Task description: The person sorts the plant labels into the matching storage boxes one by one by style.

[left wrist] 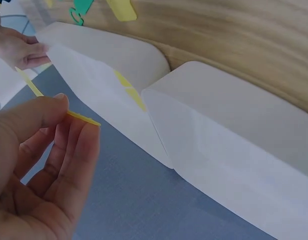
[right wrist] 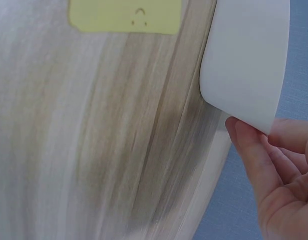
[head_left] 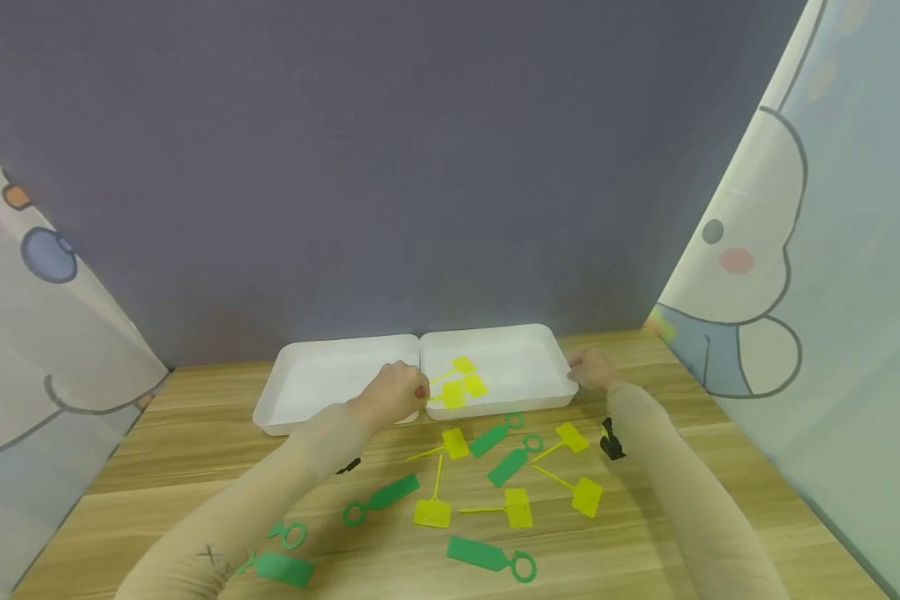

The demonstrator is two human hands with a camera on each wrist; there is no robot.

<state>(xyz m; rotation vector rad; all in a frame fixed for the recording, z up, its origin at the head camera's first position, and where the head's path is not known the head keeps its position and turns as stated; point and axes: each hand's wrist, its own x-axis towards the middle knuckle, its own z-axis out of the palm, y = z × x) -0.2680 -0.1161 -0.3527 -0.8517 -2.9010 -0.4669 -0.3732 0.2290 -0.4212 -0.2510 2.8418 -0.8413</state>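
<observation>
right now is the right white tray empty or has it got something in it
Not empty: yellow tags lie inside the right white tray, toward its left end, in the head view.

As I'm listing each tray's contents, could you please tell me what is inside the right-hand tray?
At least two yellow tags lie toward the left end of the right-hand tray. Whatever is directly beneath them is covered and cannot be seen.
</observation>
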